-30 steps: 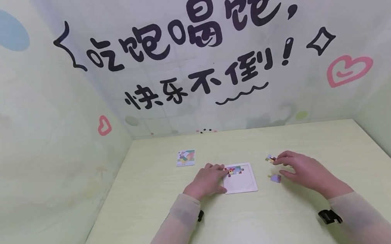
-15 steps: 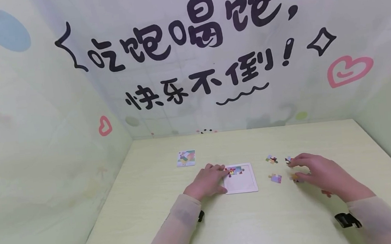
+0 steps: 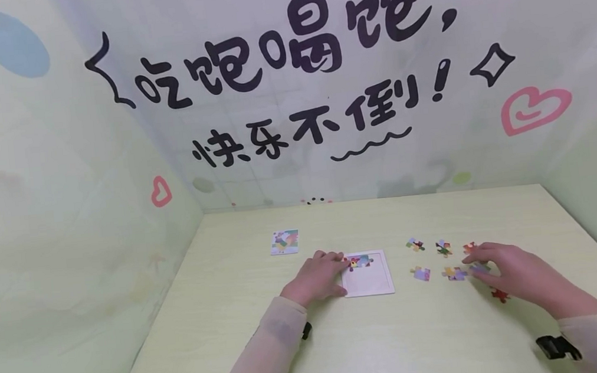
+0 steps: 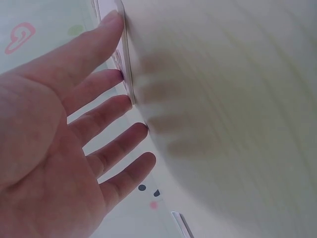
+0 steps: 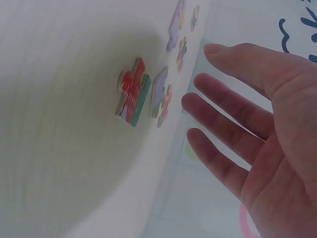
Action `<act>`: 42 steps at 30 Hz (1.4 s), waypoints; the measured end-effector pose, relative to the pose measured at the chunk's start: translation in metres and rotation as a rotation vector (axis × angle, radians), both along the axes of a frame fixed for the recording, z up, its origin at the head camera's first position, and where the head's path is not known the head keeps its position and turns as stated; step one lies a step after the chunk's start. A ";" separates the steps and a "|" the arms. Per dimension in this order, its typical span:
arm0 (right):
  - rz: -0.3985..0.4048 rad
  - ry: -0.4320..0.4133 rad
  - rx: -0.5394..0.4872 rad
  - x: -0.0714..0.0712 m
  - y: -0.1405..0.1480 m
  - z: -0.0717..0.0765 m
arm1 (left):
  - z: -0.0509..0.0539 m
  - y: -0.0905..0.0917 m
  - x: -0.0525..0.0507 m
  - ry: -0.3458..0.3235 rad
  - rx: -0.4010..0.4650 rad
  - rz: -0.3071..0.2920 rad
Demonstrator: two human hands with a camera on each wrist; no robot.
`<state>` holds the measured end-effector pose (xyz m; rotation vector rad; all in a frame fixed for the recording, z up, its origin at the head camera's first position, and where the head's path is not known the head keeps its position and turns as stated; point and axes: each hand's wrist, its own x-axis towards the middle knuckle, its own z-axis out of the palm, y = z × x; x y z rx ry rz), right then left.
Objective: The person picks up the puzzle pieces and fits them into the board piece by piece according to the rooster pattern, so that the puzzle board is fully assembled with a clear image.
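A white puzzle tray (image 3: pixel 368 282) lies mid-table, with a few joined jigsaw pieces (image 3: pixel 361 261) along its top edge. My left hand (image 3: pixel 314 277) rests at the tray's left side; in the left wrist view its thumb (image 4: pixel 106 32) and some fingertips touch the edge, fingers fairly straight. On the right, my right hand (image 3: pixel 519 277) hovers over loose jigsaw pieces, its fingers relaxed and spread, holding nothing. Nearest to it are an orange-red piece (image 3: pixel 469 247), a purplish piece (image 3: pixel 479 268) partly hidden under the fingers, and a red-and-green piece (image 5: pixel 131 96).
More loose pieces lie between tray and right hand, among them a purple one (image 3: pixel 421 273), a yellow-purple one (image 3: pixel 453 273) and a dark multicoloured one (image 3: pixel 443 248). A small picture card (image 3: pixel 284 242) lies at the back left. A printed cloth wall (image 3: pixel 287 175) borders the table.
My right hand has moved rightward over the loose pieces, uncovering several of them behind it. My left hand and the tray have stayed where they were.
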<state>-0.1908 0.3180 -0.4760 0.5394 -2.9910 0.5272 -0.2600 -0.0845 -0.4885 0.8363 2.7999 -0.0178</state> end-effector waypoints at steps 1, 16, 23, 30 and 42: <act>-0.002 0.004 0.000 0.001 0.001 -0.001 | 0.000 0.000 0.000 0.001 -0.001 0.001; -0.039 -0.001 -0.030 0.015 0.020 -0.008 | -0.001 -0.003 0.000 0.003 -0.006 -0.002; -0.046 -0.021 -0.027 0.020 0.026 -0.011 | -0.003 -0.002 0.001 -0.004 -0.002 -0.009; -0.048 -0.024 -0.039 0.025 0.029 -0.014 | -0.002 -0.003 0.003 -0.002 -0.005 -0.009; -0.046 -0.060 -0.038 0.026 0.036 -0.013 | 0.002 -0.001 0.002 -0.002 0.015 -0.006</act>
